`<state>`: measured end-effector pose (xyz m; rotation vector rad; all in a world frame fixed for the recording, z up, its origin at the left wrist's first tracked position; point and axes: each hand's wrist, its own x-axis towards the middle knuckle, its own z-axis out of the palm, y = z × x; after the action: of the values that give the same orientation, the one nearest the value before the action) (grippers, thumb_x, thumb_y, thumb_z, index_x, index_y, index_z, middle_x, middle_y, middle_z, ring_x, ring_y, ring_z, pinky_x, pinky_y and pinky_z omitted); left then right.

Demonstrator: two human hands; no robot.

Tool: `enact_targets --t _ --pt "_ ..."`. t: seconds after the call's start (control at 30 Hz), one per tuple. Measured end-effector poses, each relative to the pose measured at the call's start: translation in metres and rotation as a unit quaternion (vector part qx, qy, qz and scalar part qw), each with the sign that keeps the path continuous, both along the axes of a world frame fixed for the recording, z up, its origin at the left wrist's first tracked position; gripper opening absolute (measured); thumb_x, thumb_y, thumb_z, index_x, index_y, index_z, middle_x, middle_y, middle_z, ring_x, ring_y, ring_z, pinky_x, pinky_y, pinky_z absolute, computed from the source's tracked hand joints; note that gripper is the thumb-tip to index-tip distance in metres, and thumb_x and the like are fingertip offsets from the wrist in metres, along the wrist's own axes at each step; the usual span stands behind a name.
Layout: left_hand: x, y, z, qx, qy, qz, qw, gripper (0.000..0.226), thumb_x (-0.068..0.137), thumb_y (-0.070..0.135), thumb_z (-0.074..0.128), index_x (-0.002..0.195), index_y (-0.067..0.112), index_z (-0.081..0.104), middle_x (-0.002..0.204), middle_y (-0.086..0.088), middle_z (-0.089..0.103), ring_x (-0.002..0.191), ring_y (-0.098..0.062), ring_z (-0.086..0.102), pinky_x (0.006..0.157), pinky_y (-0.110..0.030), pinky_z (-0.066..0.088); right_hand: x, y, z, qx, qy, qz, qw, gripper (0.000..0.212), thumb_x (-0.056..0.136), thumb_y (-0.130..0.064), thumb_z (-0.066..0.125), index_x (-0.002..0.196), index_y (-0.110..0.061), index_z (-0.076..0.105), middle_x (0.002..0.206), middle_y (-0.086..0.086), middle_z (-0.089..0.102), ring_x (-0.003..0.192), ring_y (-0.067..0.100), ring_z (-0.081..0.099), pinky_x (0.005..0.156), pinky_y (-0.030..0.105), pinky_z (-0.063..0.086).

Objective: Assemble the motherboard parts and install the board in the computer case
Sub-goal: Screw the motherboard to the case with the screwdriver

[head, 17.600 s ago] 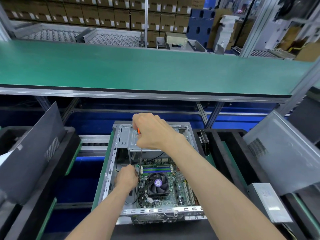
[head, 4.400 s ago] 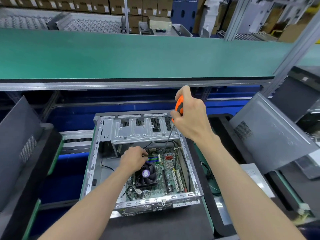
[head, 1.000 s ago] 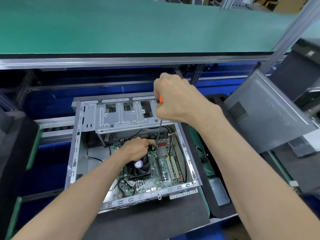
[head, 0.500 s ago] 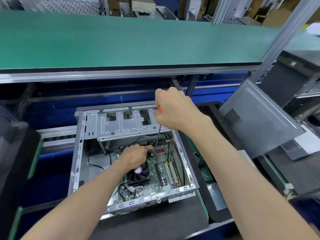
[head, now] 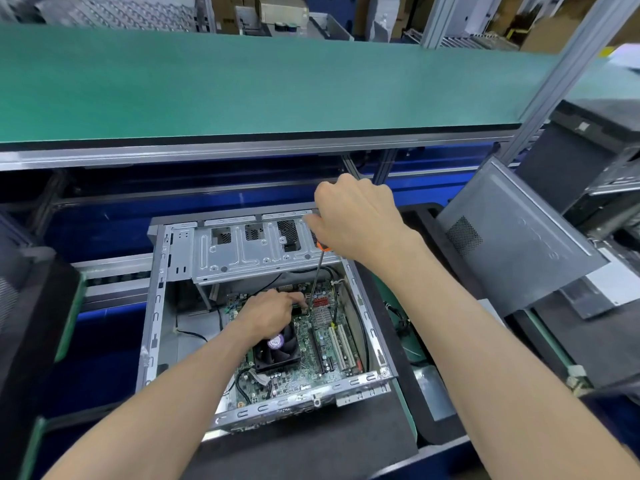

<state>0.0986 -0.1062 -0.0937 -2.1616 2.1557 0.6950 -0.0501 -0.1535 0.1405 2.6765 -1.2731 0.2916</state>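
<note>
One computer case [head: 157,306] lying open at 6 o'clock with one motherboard [head: 322,344] inside, right hand [head: 356,223] clamped on one screwdriver [head: 317,275], left hand [head: 273,313] pinching at its tip.

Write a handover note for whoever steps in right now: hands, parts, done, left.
Right hand: grips the orange-handled screwdriver, shaft angled down, tip at the motherboard near the red heatsink.
Left hand: inside the computer case, fingertips at the screwdriver tip; whether they pinch a screw cannot be seen.
Done: board lies in the case, CPU fan fitted.
Left: finish this screw, check the remaining mounts; side panel is off, leaning to the right.
</note>
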Motion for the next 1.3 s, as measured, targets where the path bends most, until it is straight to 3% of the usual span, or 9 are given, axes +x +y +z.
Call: enact_targets --t 0.17,0.27,0.4,0.57,0.8,0.97,1.1,1.2,1.3 --pt "0.0006 -0.0006 -0.0003 -0.003 0.009 0.006 1.0 0.048 0.093 0.013 0.034 0.111 0.047 0.062 0.06 0.018 0.045 0.048 0.0 0.037 0.05 -0.027 0.034 -0.0023 0.0 0.0071 0.15 -0.031 0.064 0.986 0.031 0.073 -0.018 0.06 0.103 -0.019 0.053 0.095 -0.003 0.048 0.077 0.025 0.048 0.056 0.03 0.026" --pt "0.0012 -0.0004 0.0004 0.003 0.011 0.009 1.0 0.049 0.093 0.014 0.033 0.111 0.049 0.062 0.057 0.019 0.045 0.048 0.0 0.039 0.05 -0.028 0.035 -0.0001 -0.0001 0.0045 0.109 -0.028 0.049 0.992 0.013 0.083 -0.017 0.06 0.092 -0.016 0.05 0.079 -0.002 0.044 0.069 0.024 0.044 0.053 0.031 0.023" --pt "0.0015 -0.001 0.0004 0.016 0.012 0.014 1.0 0.049 0.092 0.016 0.031 0.109 0.051 0.061 0.083 0.01 0.07 0.053 -0.005 0.05 0.051 -0.03 0.04 0.0037 -0.0004 0.0 -0.005 0.019 0.01 1.0 0.043 0.091 -0.035 0.059 0.066 -0.019 0.028 0.067 -0.002 0.03 0.056 0.021 0.03 0.053 0.032 0.018" --pt "0.0011 -0.0002 0.0019 0.016 0.015 0.019 1.0 0.049 0.092 0.015 0.032 0.106 0.052 0.061 0.088 0.006 0.071 0.054 -0.007 0.052 0.057 -0.03 0.049 0.0006 -0.0005 0.0078 0.133 -0.02 0.067 0.989 0.035 0.069 -0.021 0.057 0.103 -0.019 0.053 0.091 -0.003 0.049 0.074 0.024 0.05 0.056 0.03 0.027" --pt "0.0013 0.0005 0.0021 0.018 0.033 0.025 0.999 0.049 0.091 0.016 0.031 0.105 0.054 0.059 0.064 0.011 0.06 0.052 -0.008 0.049 0.054 -0.031 0.045 -0.0002 -0.0021 -0.0013 0.02 0.011 0.006 1.0 0.035 0.09 -0.034 0.06 0.072 -0.019 0.034 0.069 -0.003 0.029 0.068 0.03 0.041 0.062 0.037 0.027" --pt "0.0003 0.0004 0.0031 0.023 0.032 0.028 0.999 0.05 0.091 0.015 0.032 0.106 0.054 0.059 0.065 0.015 0.053 0.056 -0.003 0.045 0.055 -0.03 0.041 -0.0022 -0.0011 0.0057 0.118 -0.022 0.058 0.991 0.031 0.07 -0.02 0.061 0.1 -0.02 0.054 0.09 -0.004 0.049 0.075 0.025 0.049 0.054 0.028 0.023" --pt "-0.0003 0.0008 0.0047 0.024 0.032 0.03 0.999 0.05 0.09 0.014 0.033 0.105 0.053 0.06 0.06 0.014 0.058 0.053 -0.009 0.051 0.057 -0.031 0.048 -0.0008 0.0003 0.0039 0.093 -0.018 0.035 0.995 0.014 0.084 -0.021 0.062 0.086 -0.017 0.049 0.074 -0.003 0.037 0.069 0.027 0.043 0.061 0.033 0.028" --pt "-0.0005 0.0005 0.0044 0.022 0.028 0.028 0.999 0.051 0.089 0.013 0.033 0.105 0.054 0.059 0.058 0.011 0.059 0.052 -0.01 0.051 0.055 -0.031 0.046 0.0007 0.0019 0.0002 0.029 0.006 0.007 1.0 0.042 0.093 -0.034 0.059 0.067 -0.02 0.029 0.069 -0.003 0.028 0.058 0.022 0.033 0.062 0.037 0.027" --pt "0.0001 0.0007 0.0034 0.026 0.023 0.03 0.999 0.051 0.089 0.014 0.032 0.106 0.054 0.059 0.063 0.012 0.06 0.055 -0.007 0.052 0.061 -0.032 0.051 0.0007 0.0044 0.0044 0.068 -0.017 0.049 0.996 0.023 0.08 -0.031 0.063 0.09 -0.018 0.046 0.083 0.001 0.043 0.067 0.025 0.044 0.057 0.032 0.024"
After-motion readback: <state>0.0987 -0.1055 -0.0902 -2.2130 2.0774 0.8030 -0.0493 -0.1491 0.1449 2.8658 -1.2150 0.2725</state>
